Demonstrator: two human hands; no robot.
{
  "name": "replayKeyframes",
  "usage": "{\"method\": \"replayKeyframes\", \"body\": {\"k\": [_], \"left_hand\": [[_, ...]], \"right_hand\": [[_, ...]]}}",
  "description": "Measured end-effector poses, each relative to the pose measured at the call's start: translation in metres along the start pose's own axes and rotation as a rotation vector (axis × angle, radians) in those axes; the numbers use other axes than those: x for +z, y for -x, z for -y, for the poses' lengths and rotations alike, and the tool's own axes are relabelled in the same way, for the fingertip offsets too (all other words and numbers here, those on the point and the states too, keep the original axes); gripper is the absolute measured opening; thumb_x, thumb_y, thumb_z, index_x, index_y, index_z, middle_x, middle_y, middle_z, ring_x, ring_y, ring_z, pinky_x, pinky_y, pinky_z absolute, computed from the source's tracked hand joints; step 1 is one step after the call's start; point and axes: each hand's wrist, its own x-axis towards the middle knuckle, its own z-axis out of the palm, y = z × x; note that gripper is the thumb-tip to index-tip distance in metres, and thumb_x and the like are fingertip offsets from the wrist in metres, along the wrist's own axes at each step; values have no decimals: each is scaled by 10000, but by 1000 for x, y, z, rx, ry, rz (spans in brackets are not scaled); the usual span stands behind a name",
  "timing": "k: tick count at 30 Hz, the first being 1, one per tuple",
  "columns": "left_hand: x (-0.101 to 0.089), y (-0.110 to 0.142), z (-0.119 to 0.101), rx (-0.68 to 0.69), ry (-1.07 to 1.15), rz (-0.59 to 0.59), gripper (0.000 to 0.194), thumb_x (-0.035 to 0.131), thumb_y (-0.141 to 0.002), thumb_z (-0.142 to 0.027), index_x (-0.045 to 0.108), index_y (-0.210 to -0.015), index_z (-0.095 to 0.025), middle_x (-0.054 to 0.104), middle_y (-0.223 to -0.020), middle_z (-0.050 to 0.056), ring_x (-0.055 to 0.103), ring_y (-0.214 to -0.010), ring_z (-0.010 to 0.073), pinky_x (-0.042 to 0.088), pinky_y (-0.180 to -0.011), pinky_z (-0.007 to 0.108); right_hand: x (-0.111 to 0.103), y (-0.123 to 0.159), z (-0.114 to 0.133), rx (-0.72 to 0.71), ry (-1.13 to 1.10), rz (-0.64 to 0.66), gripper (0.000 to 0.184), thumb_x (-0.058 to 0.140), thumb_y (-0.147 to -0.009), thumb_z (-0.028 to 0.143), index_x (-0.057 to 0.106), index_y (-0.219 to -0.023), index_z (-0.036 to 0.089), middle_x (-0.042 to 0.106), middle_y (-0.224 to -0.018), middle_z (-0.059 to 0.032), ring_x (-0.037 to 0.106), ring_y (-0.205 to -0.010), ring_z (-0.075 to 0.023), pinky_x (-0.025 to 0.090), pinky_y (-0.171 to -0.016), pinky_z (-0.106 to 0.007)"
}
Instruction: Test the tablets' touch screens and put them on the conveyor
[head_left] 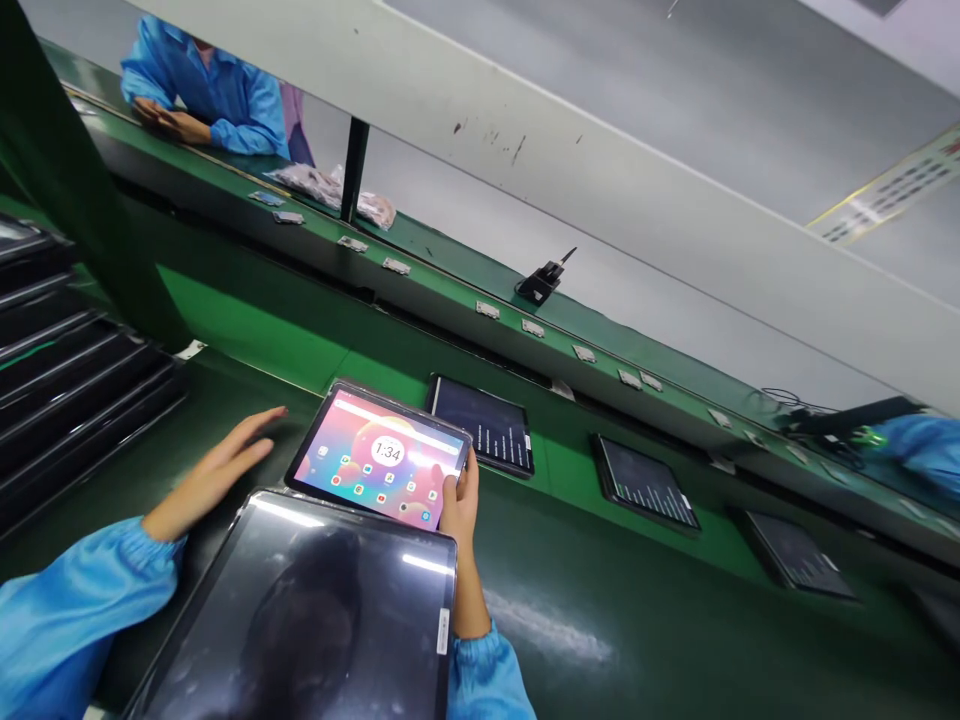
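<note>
A tablet (390, 455) with a lit, colourful home screen showing 1:34 is tilted up in front of me. My right hand (459, 505) grips its right edge, thumb on the front and fingers behind. To the left of it, my left hand (225, 467) is off the tablet, fingers stretched out and holding nothing. Nearest to me is a larger dark-screened tablet (315, 620) with a small white label on its right edge. It overlaps the lower edge of the lit tablet, and what supports it is hidden.
Black trays (67, 400) are stacked at the left. Dark tablets with text (487, 425), (646, 482) and another tablet (799, 555) lie along the green bench (570, 600). Small boards (487, 310) line the ledge. A co-worker in blue (214, 95) sits beyond; a blue sleeve (922, 450) shows right.
</note>
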Motion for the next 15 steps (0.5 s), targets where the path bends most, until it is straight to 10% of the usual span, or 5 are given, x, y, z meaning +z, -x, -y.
{"method": "replayKeyframes", "body": {"k": [7, 15], "left_hand": [[22, -28, 12, -45, -126, 110, 803, 841, -644, -529, 588, -1359, -266, 532, -1460, 80, 437, -1379, 371, 248, -1206, 492], [-9, 27, -42, 69, -52, -200, 401, 484, -937, -504, 593, -1313, -417, 523, -1465, -76, 380, -1429, 271, 222, -1244, 425]], "right_hand": [[-1, -1, -4, 12, 17, 1, 934, 711, -782, 572, 294, -1538, 216, 521, -1461, -160, 558, -1300, -331, 475, -1055, -504], [1, 0, -4, -2, -11, 4, 940, 709, -786, 574, 280, -1539, 211, 544, -1437, -157, 589, -1259, -315, 468, -1062, -483]]}}
